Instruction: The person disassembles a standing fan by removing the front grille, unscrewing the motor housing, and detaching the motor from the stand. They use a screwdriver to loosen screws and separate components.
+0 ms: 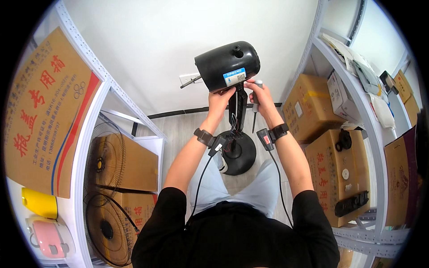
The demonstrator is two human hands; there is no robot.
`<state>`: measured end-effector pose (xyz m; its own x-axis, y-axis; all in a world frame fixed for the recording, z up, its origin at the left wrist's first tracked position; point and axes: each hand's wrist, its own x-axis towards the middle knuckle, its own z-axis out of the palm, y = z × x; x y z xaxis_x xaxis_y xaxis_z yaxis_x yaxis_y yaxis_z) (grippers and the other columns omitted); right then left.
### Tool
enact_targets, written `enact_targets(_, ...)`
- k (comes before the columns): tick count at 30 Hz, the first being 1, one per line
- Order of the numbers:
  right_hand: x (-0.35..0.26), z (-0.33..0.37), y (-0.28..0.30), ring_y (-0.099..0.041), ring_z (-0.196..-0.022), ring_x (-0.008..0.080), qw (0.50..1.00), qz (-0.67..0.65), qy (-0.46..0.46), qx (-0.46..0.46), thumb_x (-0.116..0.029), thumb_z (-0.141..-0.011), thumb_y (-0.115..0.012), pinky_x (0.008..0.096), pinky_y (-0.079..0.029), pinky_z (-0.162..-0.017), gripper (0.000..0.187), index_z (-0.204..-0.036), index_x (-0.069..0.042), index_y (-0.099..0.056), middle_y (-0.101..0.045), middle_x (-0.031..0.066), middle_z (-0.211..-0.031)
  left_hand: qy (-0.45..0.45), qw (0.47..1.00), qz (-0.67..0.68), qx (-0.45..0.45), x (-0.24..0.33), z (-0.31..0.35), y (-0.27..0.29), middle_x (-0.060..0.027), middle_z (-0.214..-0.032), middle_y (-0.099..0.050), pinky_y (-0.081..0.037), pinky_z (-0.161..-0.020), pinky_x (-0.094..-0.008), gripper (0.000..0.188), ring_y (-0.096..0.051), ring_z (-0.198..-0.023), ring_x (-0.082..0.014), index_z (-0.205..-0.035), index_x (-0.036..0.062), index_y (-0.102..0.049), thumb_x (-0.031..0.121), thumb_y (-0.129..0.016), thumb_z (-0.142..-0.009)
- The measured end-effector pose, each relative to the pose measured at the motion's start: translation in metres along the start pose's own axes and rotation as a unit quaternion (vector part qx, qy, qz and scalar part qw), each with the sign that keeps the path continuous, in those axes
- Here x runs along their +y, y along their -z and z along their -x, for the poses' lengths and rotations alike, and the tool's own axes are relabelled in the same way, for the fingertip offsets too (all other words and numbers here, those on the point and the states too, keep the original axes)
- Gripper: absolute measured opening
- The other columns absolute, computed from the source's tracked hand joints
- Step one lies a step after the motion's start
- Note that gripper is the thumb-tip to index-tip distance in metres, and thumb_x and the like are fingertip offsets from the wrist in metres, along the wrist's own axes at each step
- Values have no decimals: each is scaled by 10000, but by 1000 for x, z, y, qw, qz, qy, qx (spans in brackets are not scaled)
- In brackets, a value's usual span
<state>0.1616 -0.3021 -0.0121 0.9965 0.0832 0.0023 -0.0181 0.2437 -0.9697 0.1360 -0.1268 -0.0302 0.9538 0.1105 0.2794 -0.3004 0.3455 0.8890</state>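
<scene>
A black fan motor housing (219,62) with a blue-and-white label sits on top of a slim black stand column (232,109). A metal shaft (191,81) sticks out of its left end. My left hand (217,105) grips the housing from below, beside the column, its fingertips partly hidden. In my right hand (265,99), close to the column's top, is a screwdriver (255,107) with a grey handle, its blade pointing down. The lower column is uncovered, and thin loose wires (235,124) show there. A round black base (245,156) rests on the floor between my legs.
Wire fan guards (105,223) lean by the left shelf, near cardboard boxes (129,158). On a carton (313,158) to the right lie a black control panel (351,203) and small round parts. Metal shelving (127,100) stands on both sides, with a white wall (156,49) ahead.
</scene>
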Motion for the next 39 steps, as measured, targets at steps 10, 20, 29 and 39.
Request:
enact_targets(10, -81, 19, -16, -536, -599, 69, 992, 1, 102, -79, -421, -970, -639, 211, -403, -476, 620, -1437, -46, -481, -587, 76, -1141, -78, 992, -86, 46, 40, 33, 24, -124, -1352, -505, -427, -1035, -435, 705, -513, -1244, -249, -1345, 25, -480, 180, -843, -761)
enact_targets(20, -84, 22, -18, -530, -612, 85, 993, -47, 49, -95, -450, -929, -687, 205, -369, -464, 693, -1477, -116, -426, -540, 6, -958, -386, 721, -570, 76, 181, 25, 5, -226, -1315, -512, -442, -997, -480, 628, -529, -1179, -403, -1282, 99, -569, 307, -834, -752)
enact_targets(29, -58, 26, -37, -551, -640, 77, 977, -173, 105, -72, -329, -928, -722, 213, -405, -470, 693, -1490, -90, -393, -587, 20, -930, -285, 680, -654, -171, 187, -15, -14, -290, -1356, -508, -425, -1061, -494, 932, -492, -1271, -460, -1501, 328, -420, 439, -849, -682)
enact_targets(39, -84, 42, -52, -511, -582, 51, 979, -130, 151, 33, -353, -899, -749, 202, -392, -466, 659, -1401, -12, -490, -589, -4, -862, -304, 702, -616, -185, 188, -20, -23, -216, -1238, -599, -528, -920, -424, 868, -630, -1082, -376, -1471, 262, -493, 417, -834, -688)
